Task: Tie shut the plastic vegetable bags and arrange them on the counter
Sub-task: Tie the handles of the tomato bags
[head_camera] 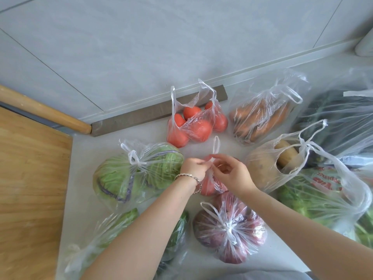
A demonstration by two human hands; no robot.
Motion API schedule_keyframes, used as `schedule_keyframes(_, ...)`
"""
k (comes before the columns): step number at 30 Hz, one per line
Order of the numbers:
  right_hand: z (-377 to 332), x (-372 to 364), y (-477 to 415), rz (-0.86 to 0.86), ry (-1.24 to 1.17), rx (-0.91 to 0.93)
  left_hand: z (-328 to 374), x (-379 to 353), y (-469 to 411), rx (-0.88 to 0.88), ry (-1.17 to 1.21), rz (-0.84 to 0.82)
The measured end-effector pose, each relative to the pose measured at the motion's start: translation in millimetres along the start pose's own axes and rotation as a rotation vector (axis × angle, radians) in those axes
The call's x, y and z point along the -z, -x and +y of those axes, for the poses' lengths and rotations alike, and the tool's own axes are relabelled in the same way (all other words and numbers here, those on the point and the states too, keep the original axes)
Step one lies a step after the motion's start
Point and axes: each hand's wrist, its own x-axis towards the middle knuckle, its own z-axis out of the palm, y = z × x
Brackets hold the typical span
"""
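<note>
The thin plastic at the mouth of a small clear plastic bag of red tomatoes (210, 185) is pinched between the curled fingers (202, 163) of the left hand (191, 168) and the thumb and fingertips of the right hand (232, 172). One white handle loop (216, 146) is left standing upright above them. A silver bracelet (188, 177) is worn on the left wrist. The bag is set on the pale grey counter (125, 132), in the middle of a ring of other bags. Just behind it an untied clear bag of bigger tomatoes (196, 126) is seen, with a clear bag of orange carrots (260, 118) to that bag's right. An open bag of brown potatoes (268, 166) is placed near the right hand. A knotted bag of green cabbage (135, 174) is found to the left, and a knotted bag of purple-red bulbs (230, 231) nearest the person. The counter is bordered at the left by a light wooden board (30, 178).
</note>
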Motion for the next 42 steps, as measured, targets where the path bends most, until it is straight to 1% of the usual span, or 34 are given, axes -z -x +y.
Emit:
schedule_keyframes(2, 1, 3, 0, -0.041, 0.157, 0.132, 0, 1, 2, 0.0, 0.006, -0.007)
schedule_keyframes(6, -7, 8, -3, -0.141, 0.272, 0.206, 4, 4, 6, -0.057, -0.068, -0.03)
schedule_keyframes(12, -14, 10, -12, -0.253, 0.341, 0.131, 3, 8, 6, -0.121, -0.173, -0.044)
schedule_keyframes(16, -13, 11, -17, -0.298, 0.401, 0.066, 2, 10, 7, -0.204, -0.303, -0.045)
schedule_keyframes(21, -20, 7, -20, -0.339, 0.48, 0.093, -1, 7, 12, -0.338, -0.477, 0.024)
schedule_keyframes(23, -20, 5, -18, -0.328, 0.503, 0.103, -5, 6, 13, -0.365, -0.501, 0.041)
schedule_keyframes(28, -15, 6, -10, -0.156, 0.379, 0.101, -12, 2, 16, -0.383, -0.393, 0.107)
schedule_keyframes(31, -15, 8, -8, -0.072, 0.244, 0.018, -13, -3, 16, -0.423, -0.346, 0.137)
schedule_keyframes(33, -15, 10, -10, -0.066, 0.112, -0.087, -13, -4, 16, -0.435, -0.333, 0.143)
schedule_keyframes(36, -17, 18, -15, -0.148, -0.045, -0.212, -13, -4, 14, -0.46, -0.321, 0.139)
schedule_keyframes(39, -22, 27, -20, -0.287, -0.113, -0.315, -12, -3, 13, -0.465, -0.307, 0.111)
schedule_keyframes(42, -16, 35, -24, -0.445, -0.329, -0.45, -12, -5, 13, -0.438, -0.264, 0.071)
